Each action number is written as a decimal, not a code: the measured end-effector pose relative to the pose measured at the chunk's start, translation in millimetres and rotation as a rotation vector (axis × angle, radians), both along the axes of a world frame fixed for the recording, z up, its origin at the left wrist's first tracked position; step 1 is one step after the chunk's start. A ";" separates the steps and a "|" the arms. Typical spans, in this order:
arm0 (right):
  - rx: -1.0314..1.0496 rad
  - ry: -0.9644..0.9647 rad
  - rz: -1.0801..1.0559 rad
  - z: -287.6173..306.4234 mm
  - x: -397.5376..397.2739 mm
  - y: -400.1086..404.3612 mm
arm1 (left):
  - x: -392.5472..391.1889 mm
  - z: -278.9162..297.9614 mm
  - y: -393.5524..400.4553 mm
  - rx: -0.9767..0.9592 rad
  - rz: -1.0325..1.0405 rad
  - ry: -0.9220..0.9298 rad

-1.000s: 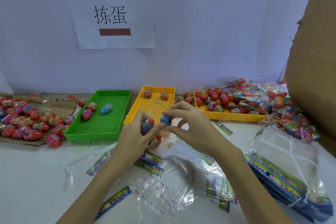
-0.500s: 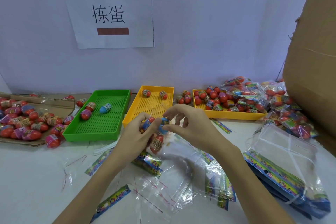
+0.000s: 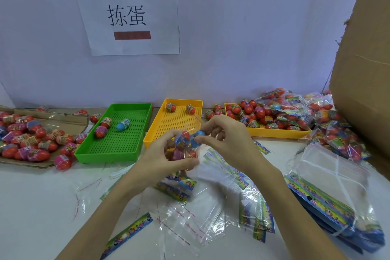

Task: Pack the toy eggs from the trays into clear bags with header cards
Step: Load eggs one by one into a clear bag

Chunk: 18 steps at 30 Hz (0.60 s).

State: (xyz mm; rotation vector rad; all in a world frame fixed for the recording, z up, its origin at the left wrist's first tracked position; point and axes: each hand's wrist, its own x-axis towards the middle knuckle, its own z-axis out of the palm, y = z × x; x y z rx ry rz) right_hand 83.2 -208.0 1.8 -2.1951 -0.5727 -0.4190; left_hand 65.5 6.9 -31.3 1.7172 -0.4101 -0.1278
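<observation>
blue egg [image 3: 197, 135] sits pinched between my right hand's [image 3: 229, 143] thumb and forefinger, right at the mouth of the clear bag [image 3: 181, 150] that my left hand [image 3: 166, 157] holds bunched around the eggs already inside. my left fingers are curled round the bag from below and from the left, thumb across the front, so the opening faces up and to the right, toward the egg. the egg touches the bag's upper edge, or is partly past it; the crinkled film hides exactly how far in it is. its long axis seems to lie roughly sideways, pointing leftward into the bag, which i judge is the way it must travel: left and a little down, from my right fingertips into the pocket my left hand keeps open. my right hand is the nearer one for the push, the left only steadies. behind my hands lies the yellow tray [image 3: 173, 121] with two eggs at its far end, and the green tray [image 3: 118, 133] to its left with three. loose header cards [image 3: 126, 234] and empty bags lie on the table [image 3: 31, 207] below.
</observation>
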 end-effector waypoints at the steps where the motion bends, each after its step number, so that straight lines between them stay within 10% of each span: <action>1: 0.020 -0.016 -0.011 0.2 0.0 -0.8 | 0.3 -0.1 0.1 -0.002 0.002 0.007; 18: -0.095 -0.027 0.074 -3.7 -4.4 9.9 | -0.9 1.2 -4.5 -0.047 0.092 0.021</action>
